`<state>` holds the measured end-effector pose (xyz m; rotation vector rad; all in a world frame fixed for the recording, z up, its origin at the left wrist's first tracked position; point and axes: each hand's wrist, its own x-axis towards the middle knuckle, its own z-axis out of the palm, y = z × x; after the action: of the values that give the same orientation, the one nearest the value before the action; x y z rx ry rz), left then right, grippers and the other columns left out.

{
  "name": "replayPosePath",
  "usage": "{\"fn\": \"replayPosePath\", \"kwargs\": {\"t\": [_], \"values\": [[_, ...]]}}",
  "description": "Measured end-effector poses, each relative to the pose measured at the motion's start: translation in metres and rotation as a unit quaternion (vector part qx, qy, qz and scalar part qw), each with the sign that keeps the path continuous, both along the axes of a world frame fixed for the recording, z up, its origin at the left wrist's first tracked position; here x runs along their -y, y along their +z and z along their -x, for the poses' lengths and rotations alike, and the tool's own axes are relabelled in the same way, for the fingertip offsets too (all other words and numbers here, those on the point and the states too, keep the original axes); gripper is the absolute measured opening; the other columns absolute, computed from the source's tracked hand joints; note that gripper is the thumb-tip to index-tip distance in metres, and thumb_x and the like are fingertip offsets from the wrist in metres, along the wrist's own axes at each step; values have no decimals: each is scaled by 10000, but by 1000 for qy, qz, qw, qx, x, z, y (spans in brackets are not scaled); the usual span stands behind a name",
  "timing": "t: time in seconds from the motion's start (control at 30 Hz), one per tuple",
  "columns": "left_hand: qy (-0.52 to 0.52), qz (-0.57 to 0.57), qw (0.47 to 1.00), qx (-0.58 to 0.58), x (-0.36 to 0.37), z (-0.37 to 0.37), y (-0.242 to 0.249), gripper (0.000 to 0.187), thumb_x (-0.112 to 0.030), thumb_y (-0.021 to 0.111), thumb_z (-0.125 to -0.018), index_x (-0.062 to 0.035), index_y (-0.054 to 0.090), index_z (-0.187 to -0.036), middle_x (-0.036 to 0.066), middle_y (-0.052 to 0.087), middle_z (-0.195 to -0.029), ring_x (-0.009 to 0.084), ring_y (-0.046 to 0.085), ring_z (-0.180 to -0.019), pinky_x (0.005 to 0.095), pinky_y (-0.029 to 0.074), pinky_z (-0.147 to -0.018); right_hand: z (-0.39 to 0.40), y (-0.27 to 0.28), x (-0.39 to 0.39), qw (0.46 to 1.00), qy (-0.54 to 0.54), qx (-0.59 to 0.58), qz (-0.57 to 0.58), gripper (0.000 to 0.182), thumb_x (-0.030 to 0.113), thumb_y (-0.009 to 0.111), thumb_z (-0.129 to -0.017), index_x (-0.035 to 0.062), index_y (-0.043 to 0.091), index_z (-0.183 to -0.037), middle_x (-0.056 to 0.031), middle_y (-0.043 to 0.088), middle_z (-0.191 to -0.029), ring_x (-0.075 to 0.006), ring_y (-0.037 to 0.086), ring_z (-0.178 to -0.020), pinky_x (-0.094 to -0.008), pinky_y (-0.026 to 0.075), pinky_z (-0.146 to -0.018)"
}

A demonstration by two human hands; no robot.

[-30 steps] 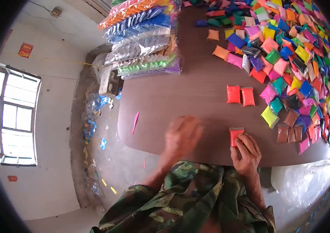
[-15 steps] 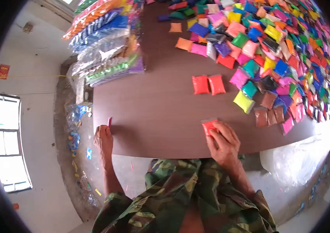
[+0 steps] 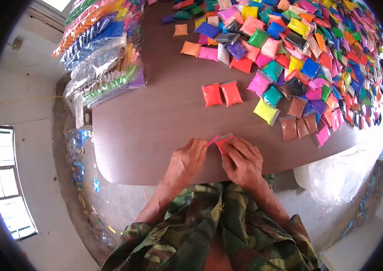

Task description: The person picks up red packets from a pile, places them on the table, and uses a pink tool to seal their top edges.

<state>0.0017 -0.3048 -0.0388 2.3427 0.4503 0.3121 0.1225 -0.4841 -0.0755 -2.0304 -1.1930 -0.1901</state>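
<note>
Near the table's front edge, my left hand (image 3: 189, 161) is closed on a thin pink strip (image 3: 213, 140), whose end points at a red packet. My right hand (image 3: 244, 161) pinches that small red packet (image 3: 222, 143) against the table, covering part of it. The strip's tip is close to the packet's upper left edge; whether they touch I cannot tell. Two more red packets, a left one (image 3: 212, 95) and a right one (image 3: 231, 93), lie side by side farther back.
Many coloured packets (image 3: 257, 38) are heaped at the back right of the brown table (image 3: 155, 117). Yellow (image 3: 266, 111) and brown packets (image 3: 296, 107) lie at the heap's near edge. Filled clear bags (image 3: 106, 58) are stacked at back left. A clear plastic sheet (image 3: 331, 176) hangs right.
My left hand has moved right with the pink strip, up beside the red packet. My right hand still holds the packet, which is now tilted. The view has shifted slightly.
</note>
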Motion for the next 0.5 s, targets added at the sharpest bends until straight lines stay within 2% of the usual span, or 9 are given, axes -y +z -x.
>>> {"fn": "replayPosePath", "kwargs": {"t": [0.03,0.13,0.43,0.5], "values": [[-12,-1,1000,-28,4,-5,4,67,-80,677,-1044,-25,683,-1083,203,722,-1009,452,722,-870,523,581,-716,0,0,-1,1000,-4,-1,-1,314,126,828,-848,109,778,-1157,-31,726,-1241,-258,731,-1145,-406,543,-809],[-39,-53,997,-47,6,-9,3,75,-106,678,-1047,-41,694,-1080,183,732,-982,435,732,-834,517,588,-697,0,3,-1,1000,0,-20,8,304,127,826,-852,122,779,-1152,-26,725,-1233,-256,728,-1144,-408,543,-813],[-43,-152,986,-48,-21,-16,-18,100,-172,726,-1030,-78,697,-1012,113,742,-910,372,740,-791,489,593,-681,-1,1,-1,999,9,-35,-4,298,91,829,-834,94,787,-1130,-41,735,-1227,-291,728,-1136,-433,558,-871],[-41,-137,989,-38,-24,-17,-14,95,-171,727,-1024,-81,702,-1005,113,739,-900,364,741,-788,487,597,-689,1,3,-2,999,8,-38,-9,308,70,832,-825,88,788,-1129,-54,728,-1209,-307,725,-1121,-439,563,-871]]}}
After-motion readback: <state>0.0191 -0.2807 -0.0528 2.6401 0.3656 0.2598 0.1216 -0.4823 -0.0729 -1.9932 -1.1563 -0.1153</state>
